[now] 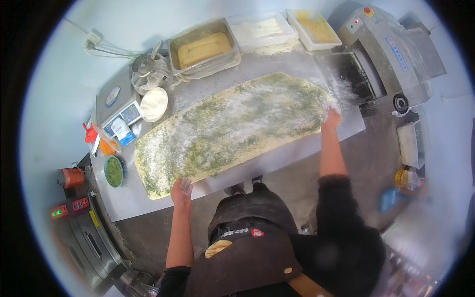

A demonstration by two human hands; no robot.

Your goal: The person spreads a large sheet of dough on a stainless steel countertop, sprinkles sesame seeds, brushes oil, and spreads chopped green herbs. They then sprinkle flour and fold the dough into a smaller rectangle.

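A long sheet of dough (237, 126) lies spread over the grey worktable, speckled with chopped green herbs and dusted with white flour. My left hand (182, 190) is at its near edge toward the left end, floury fingers stretched out and close together. At the right end, my right hand (331, 117) has its flour-whitened fingers bent over the dough's edge, closed on it; their tips are hard to make out. To the left of the sheet stands a bowl of chopped greens (114, 171).
Along the back are a bowl of flour (154, 104), a digital scale (118, 106), a metal tub with dough (204, 49) and white plastic trays (316, 32). A dough-rolling machine (388, 57) adjoins the table's right end. An oven (91, 242) stands at lower left.
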